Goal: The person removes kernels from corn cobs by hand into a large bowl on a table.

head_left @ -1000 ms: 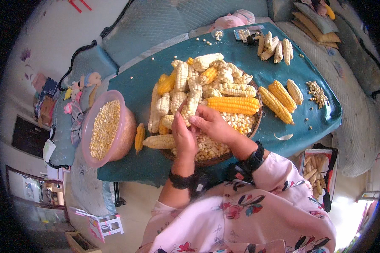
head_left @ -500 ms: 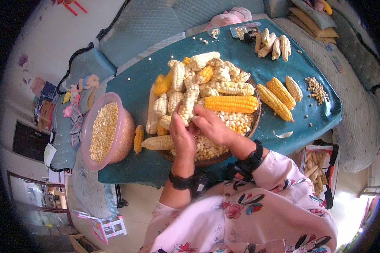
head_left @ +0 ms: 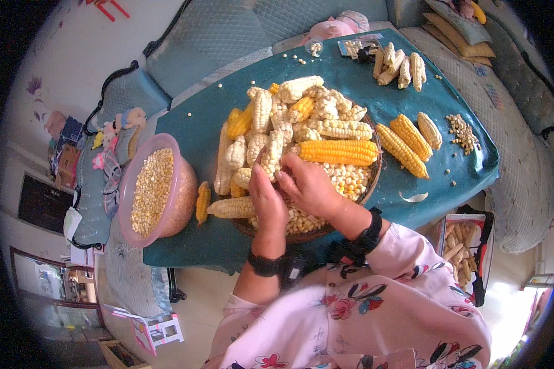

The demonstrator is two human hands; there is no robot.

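A pale corn cob (head_left: 273, 150) is gripped between both my hands above a round wicker basket (head_left: 375, 175). My left hand (head_left: 268, 200) wraps its lower left side. Against its right side press the fingers of my right hand (head_left: 308, 187), with the thumb near the cob's lower end. Heaped white and yellow cobs fill the far part of the basket; loose kernels (head_left: 345, 178) lie in its near part. Just beyond my right hand rests a bright yellow cob (head_left: 338, 152). Another pale yellow cob (head_left: 231, 208) lies left of my left wrist.
At the left stands a pink plastic bowl (head_left: 177, 178) of kernels, beside a small yellow cob (head_left: 203, 203). Three cobs (head_left: 406, 141) and a kernel pile (head_left: 463, 134) lie right on the green-covered table (head_left: 191, 132). Stripped cobs (head_left: 400, 67) sit far right; a bag (head_left: 465, 246) stands below.
My right hand's fingers have shifted slightly along the held cob, and the cob is turned a little more upright. My left hand stays almost in place.
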